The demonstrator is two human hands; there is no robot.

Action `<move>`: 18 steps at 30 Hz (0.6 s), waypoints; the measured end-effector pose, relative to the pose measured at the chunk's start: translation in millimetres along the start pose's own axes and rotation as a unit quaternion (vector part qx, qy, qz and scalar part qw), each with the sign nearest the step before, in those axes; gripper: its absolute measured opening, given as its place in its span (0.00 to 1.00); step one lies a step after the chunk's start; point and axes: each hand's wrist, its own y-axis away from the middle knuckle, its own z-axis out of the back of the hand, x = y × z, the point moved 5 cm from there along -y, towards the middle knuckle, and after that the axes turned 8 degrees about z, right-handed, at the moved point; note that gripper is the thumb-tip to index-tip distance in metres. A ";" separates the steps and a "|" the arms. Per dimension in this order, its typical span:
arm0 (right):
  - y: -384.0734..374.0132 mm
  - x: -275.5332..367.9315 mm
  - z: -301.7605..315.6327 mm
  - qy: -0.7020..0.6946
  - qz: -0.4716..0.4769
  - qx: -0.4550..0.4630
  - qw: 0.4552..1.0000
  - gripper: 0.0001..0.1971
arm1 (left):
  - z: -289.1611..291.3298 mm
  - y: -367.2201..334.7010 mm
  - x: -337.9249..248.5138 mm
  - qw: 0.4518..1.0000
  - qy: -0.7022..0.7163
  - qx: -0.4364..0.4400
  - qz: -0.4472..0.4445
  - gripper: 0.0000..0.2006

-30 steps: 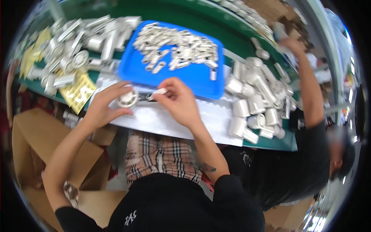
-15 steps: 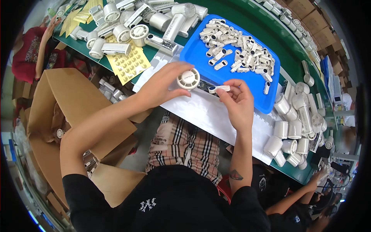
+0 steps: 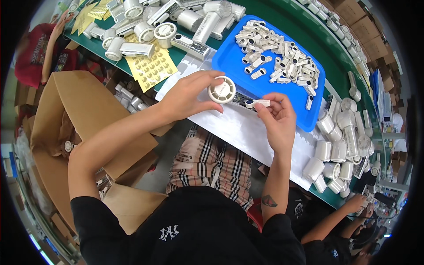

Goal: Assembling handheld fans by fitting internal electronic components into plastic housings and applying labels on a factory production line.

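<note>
Apparently mid-assembly, offering a part up to an opened body; gripping a white fan (image 3: 221, 89) between thumb and fingers of the left hand (image 3: 192, 95), with the handle (image 3: 240, 99) aimed toward four o'clock and dark innards on show; pinching a small white piece (image 3: 257, 104) in the right hand (image 3: 280, 121) over that handle's far end, hard to tell whether touching or just above; calling next, in all likelihood, for squaring piece to opening and pressing evenly, with the fan braced; working above a white sheet (image 3: 240, 141); facing, at one o'clock, a blue tray (image 3: 289, 98) heaped with similar pieces (image 3: 296, 66); flanked by a yellow sheet (image 3: 154, 68) at ten o'clock, piled fans (image 3: 190, 20) at eleven, more fans (image 3: 339, 150) at four.
</note>
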 end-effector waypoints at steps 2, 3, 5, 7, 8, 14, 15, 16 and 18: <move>1.0 0.0 3.4 -0.005 0.003 -0.009 1.000 0.12 | -1.7 -1.4 -2.4 1.000 0.002 -0.001 -0.016 0.30; 1.4 0.1 3.5 -0.005 0.002 -0.008 1.000 0.12 | -2.0 -1.7 -3.0 1.000 0.002 -0.001 -0.015 0.30; 1.9 0.8 5.1 -0.005 0.011 -0.013 1.000 0.12 | -3.3 -2.4 -4.3 1.000 0.010 0.003 -0.008 0.30; 1.4 0.6 4.2 -0.005 0.008 -0.014 1.000 0.12 | -2.8 -0.5 -3.9 1.000 0.006 -0.002 -0.011 0.30; 1.0 0.7 4.0 -0.004 0.006 -0.015 1.000 0.12 | -2.2 -0.2 -3.9 1.000 0.002 -0.007 -0.014 0.30; 1.5 1.4 3.0 -0.014 0.011 -0.015 1.000 0.12 | -3.7 3.2 -2.3 0.999 -0.003 -0.024 -0.021 0.29; 1.2 1.4 2.8 -0.014 0.012 -0.012 1.000 0.12 | -3.4 3.7 -3.1 0.999 -0.004 -0.026 -0.020 0.29; 1.3 1.3 3.4 -0.003 0.013 -0.013 1.000 0.12 | -3.7 4.6 -4.7 0.999 0.000 -0.026 -0.019 0.29; 0.9 1.4 3.5 0.009 0.015 -0.010 1.000 0.12 | -3.5 5.0 -5.9 0.999 0.003 -0.029 -0.018 0.29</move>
